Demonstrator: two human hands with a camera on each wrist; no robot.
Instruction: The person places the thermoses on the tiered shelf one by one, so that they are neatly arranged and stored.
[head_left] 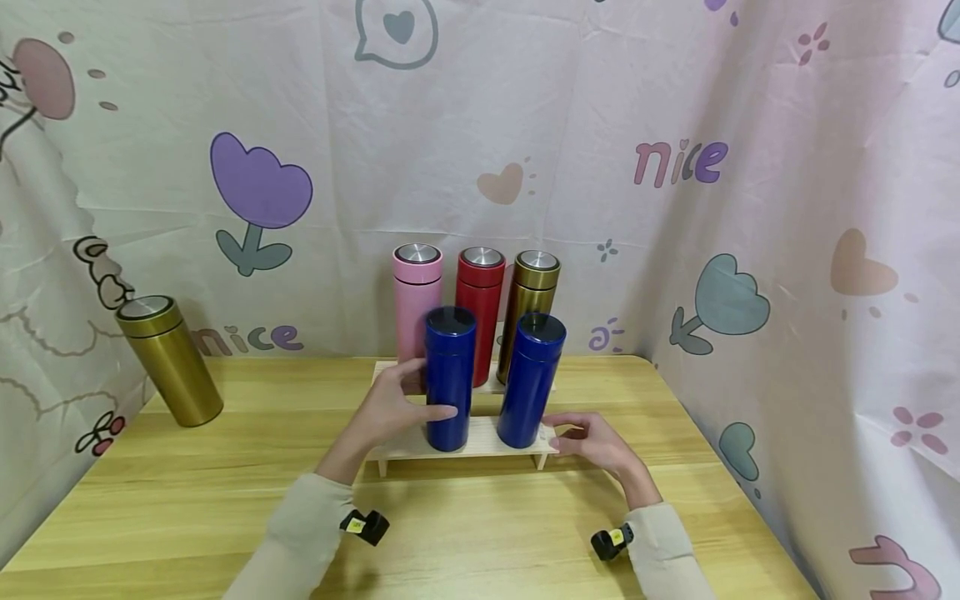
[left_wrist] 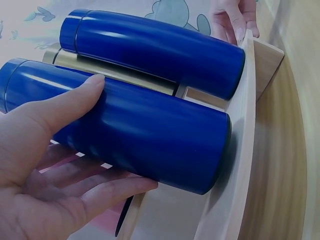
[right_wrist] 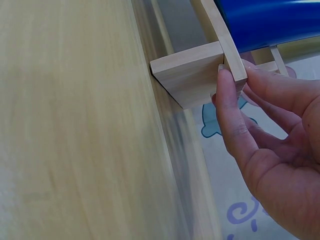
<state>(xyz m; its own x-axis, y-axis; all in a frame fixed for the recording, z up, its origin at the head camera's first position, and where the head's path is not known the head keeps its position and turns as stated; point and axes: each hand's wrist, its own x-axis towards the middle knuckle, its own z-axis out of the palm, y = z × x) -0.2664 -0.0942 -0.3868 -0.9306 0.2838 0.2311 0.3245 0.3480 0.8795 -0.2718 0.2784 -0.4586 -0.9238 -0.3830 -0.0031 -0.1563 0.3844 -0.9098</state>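
In the head view my left hand (head_left: 390, 407) holds a blue thermos flask (head_left: 450, 367) upright on the front step of a low wooden rack (head_left: 483, 435). The thumb lies across its near side and the fingers reach round behind, as the left wrist view shows with the flask (left_wrist: 150, 125). A second blue flask (head_left: 531, 379) stands to the right on the same step. At that step's right end, my right hand (head_left: 596, 442) pinches the board's corner (right_wrist: 235, 70) between thumb and fingers. On the back step are a pink flask (head_left: 417, 312), a red flask (head_left: 478, 292) and a gold flask (head_left: 531, 287).
Another gold flask (head_left: 171, 367) stands apart at the table's left side. The rack is on a light wooden table (head_left: 465, 533), close to its back edge. A printed curtain (head_left: 585, 100) hangs behind the table and along both sides.
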